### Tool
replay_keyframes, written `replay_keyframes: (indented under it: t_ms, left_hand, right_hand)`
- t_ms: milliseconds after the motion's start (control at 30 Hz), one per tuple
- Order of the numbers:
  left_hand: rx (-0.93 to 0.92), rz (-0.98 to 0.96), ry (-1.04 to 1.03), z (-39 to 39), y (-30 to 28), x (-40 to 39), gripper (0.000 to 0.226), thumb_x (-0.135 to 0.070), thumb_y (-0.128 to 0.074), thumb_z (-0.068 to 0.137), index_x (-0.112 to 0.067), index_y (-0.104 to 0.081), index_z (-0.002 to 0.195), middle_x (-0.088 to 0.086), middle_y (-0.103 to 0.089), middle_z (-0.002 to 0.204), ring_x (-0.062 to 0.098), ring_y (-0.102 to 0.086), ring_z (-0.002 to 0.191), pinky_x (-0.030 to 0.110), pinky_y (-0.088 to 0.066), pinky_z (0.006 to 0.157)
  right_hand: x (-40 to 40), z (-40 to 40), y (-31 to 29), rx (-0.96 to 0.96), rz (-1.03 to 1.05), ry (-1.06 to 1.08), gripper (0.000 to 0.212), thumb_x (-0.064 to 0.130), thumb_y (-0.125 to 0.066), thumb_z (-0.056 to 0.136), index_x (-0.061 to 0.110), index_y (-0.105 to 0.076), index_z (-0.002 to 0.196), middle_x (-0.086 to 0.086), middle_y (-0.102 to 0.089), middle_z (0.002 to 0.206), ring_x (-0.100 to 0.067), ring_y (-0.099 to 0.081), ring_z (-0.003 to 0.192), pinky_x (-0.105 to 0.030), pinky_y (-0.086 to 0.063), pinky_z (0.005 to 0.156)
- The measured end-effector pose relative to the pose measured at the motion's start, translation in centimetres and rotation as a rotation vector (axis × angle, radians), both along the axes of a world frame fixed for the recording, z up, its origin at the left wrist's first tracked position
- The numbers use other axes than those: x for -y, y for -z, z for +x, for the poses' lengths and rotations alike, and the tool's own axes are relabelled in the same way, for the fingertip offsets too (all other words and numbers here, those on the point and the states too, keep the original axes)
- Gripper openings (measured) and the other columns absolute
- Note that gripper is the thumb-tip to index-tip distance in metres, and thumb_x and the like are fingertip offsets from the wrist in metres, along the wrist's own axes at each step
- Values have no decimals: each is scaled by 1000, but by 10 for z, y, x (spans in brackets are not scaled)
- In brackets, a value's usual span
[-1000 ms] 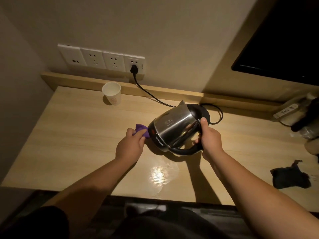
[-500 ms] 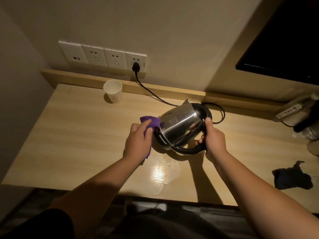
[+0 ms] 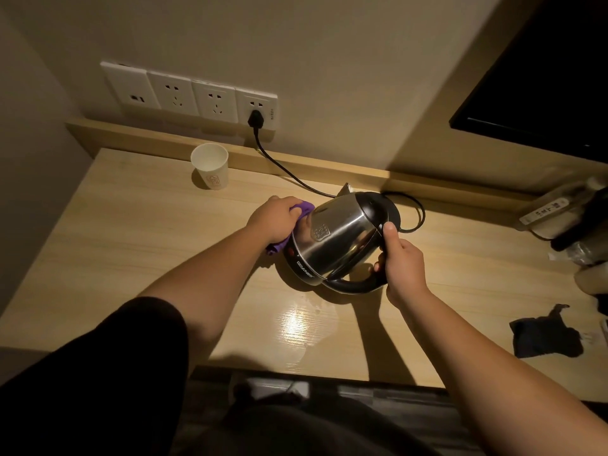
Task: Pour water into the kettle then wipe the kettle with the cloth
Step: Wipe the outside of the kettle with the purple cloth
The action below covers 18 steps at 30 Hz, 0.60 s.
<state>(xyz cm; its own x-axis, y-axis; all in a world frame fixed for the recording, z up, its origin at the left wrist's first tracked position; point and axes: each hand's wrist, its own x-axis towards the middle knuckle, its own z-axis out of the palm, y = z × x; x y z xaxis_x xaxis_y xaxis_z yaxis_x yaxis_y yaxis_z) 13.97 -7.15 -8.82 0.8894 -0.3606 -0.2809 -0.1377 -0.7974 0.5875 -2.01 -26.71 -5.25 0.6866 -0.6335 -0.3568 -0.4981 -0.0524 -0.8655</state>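
Electric kettle (image 3: 335, 238) is held tilted above the wooden counter (image 3: 115, 245), just right of frame centre, base toward 8 o'clock and black lid toward 2 o'clock. Steel body, black base band with white lettering; spout tip is seen at the kettle's 12 o'clock.

Right hand (image 3: 403, 268) is wrapped around the black handle at the kettle's 4 o'clock, thumb laid along the upper end of the handle near the lid.

Left hand (image 3: 273, 220) is at the kettle's 9 o'clock, fingers curled over a purple cloth (image 3: 279, 246), which is pressed against the steel side. Cloth is seen above the knuckles and hanging below the wrist.

White paper cup (image 3: 210, 166) is set upright at 11 o'clock from the kettle, well apart, near the counter's back ledge.

4 wall sockets (image 3: 187, 95) are mounted above the ledge at 11 o'clock; a black plug (image 3: 255, 118) is seated in the rightmost 1. Its black cord (image 3: 286, 169) is run down to the counter and passes behind the kettle, looping at 2 o'clock.

A glossy light patch is seen on the counter at 6 o'clock from the kettle; whether wet cannot be told.

Dark crumpled cloth (image 3: 546, 334) is lying at 4 o'clock near the right edge. White remote-like item (image 3: 544, 210) is seen at 3 o'clock. Dark screen (image 3: 539, 70) is seen at 1 o'clock.
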Motion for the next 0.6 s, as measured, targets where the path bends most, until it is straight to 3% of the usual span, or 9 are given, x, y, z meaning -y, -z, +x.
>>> replay_keyframes:
  t_ms: [167, 300, 467, 600]
  left_hand:
    - [132, -136, -139, -38, 14, -9, 38, -39, -32, 100, -30, -48, 134, 4, -50, 120, 15, -54, 90, 28, -42, 76]
    - [222, -235, -184, -80, 24, -19, 36, -44, -32, 99, -36, -39, 133, -2, -43, 123, 10, -54, 86, 28, -50, 73]
    - [325, -255, -136, -119, 35, -21, 40, -47, -29, 97, -40, -33, 135, -9, -36, 122, 4, -53, 77, 19, -48, 66]
    - [324, -237, -36, -143, 48, -19, 40, -48, -34, 94, -44, -31, 133, -12, -36, 119, 5, -53, 78, 25, -52, 61]
  right_hand:
    - [-5, -1, 1, 21, 39, 71, 60, 62, -48, 92, 4, -66, 90, -2, -52, 56, -20, -55, 58, -38, -50, 65]
    - [-7, 3, -4, 35, 109, 95, 60, 60, -51, 93, 2, -67, 94, -3, -51, 57, -21, -53, 59, -38, -49, 66]
    - [-11, 6, -7, 44, 189, 146, 57, 58, -54, 93, 3, -67, 99, -3, -49, 62, -19, -52, 59, -37, -49, 66]
    - [-12, 6, -9, 27, 232, 182, 52, 59, -55, 91, 8, -68, 93, -1, -51, 58, -16, -53, 57, -36, -51, 66]
